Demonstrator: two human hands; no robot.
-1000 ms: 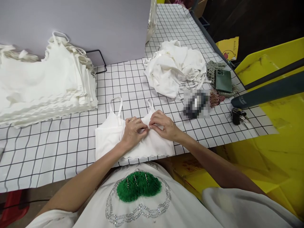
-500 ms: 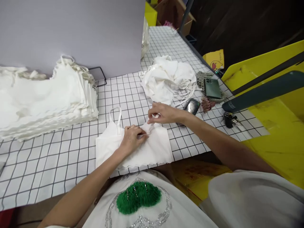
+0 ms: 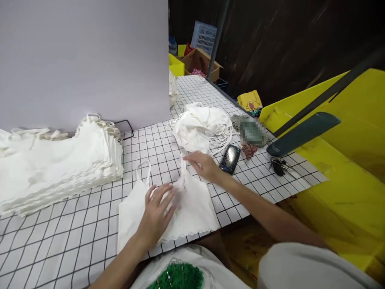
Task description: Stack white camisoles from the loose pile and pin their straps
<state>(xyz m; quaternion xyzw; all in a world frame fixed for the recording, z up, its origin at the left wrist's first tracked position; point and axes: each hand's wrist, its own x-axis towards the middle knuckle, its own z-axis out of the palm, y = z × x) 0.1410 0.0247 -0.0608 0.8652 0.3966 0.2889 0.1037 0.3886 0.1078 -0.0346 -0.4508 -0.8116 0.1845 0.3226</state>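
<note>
Head cam: I'm pressing my open, flat L hand (image 3: 157,209) on the white camisole (image 3: 192,208) at the table (image 3: 75,224) front edge, R hand (image 3: 203,165), fingers loosely open, hovering at its strap (image 3: 183,167); best keeping fabric smooth w/ light pressure.

camisole top (image 3: 192,204): white cloth, matt, smooth
table cover (image 3: 75,224): white gridded sheet, smooth
phone at 2 o'clock (image 3: 230,159): glossy black
keys (image 3: 279,165): metal
backboard (image 3: 84,60): matt grey
</note>
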